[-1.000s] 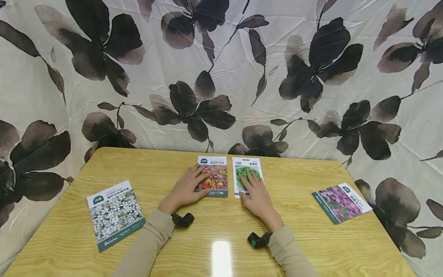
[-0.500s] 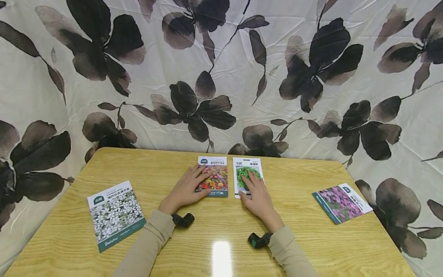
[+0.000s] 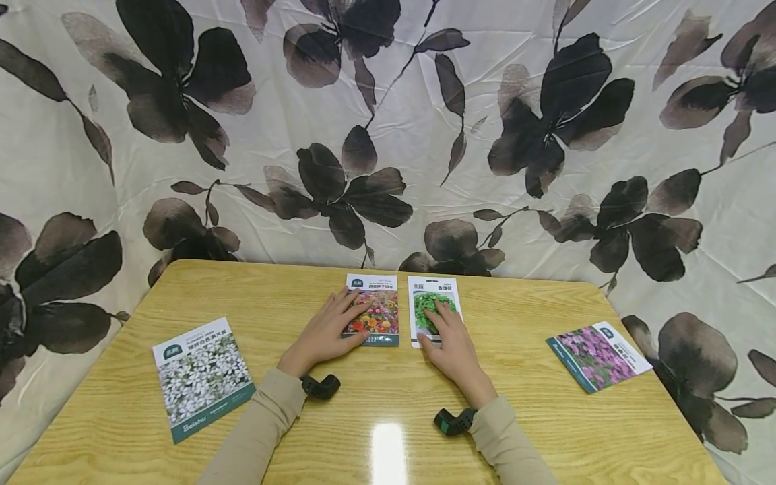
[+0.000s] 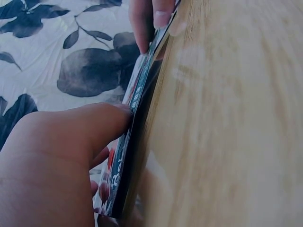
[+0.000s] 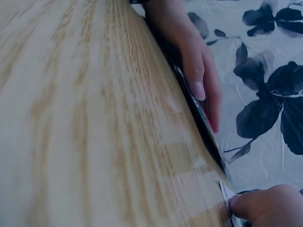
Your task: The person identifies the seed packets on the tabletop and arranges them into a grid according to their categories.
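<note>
Two seed packets lie side by side at the middle back of the table. My left hand (image 3: 324, 331) rests with fingers spread on the left one, a wildflower seed packet (image 3: 384, 313) with a multicoloured flower picture. In the left wrist view its thumb (image 4: 106, 120) touches the near edge of that packet (image 4: 124, 156). My right hand (image 3: 453, 347) lies with straight fingers on a mint seed packet (image 3: 418, 311) showing green leaves. The right wrist view shows the right thumb (image 5: 265, 205) at the packet's edge. Fingers and palms cover parts of both packets.
A larger white-flower seed packet (image 3: 203, 377) lies tilted at the left of the wooden table (image 3: 339, 444). Toward the right edge is a purple-flower seed packet (image 3: 597, 357). A floral cloth (image 3: 424, 202) hangs behind the table. Both wrists wear black cameras (image 3: 321, 386).
</note>
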